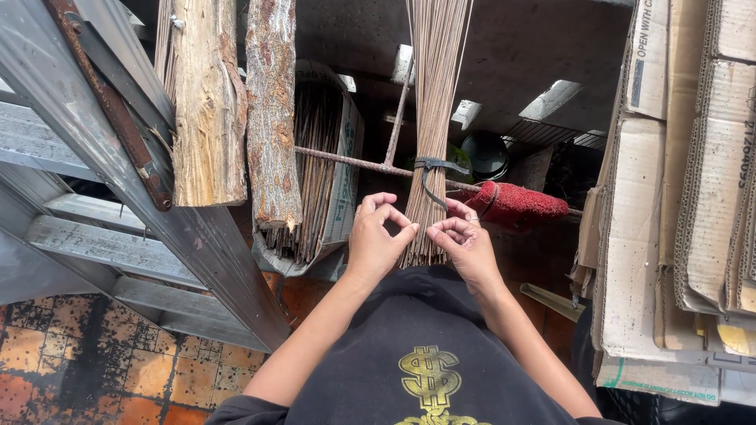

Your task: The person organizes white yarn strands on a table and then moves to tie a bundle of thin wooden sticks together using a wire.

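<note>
A tall bundle of thin brown sticks (431,94) stands upright in front of me, bound partway up by a dark band (435,166) with a loose end hanging down. My left hand (376,238) is at the bundle's lower left edge, thumb and forefinger pinched together at the sticks. My right hand (465,245) is at the lower right edge, fingers curled and pinching near the sticks. Whether a single stick is between the fingers is too fine to tell. The lower ends of the sticks rest near my black shirt (425,354).
Two rough wooden logs (236,102) lean at the upper left beside a metal ladder (102,181). A sack of more sticks (323,173) stands behind. A rusty rebar cross (362,164), a red roller-like brush (516,205) and stacked cardboard (677,197) at the right crowd the space. Tiled floor (79,362) lies lower left.
</note>
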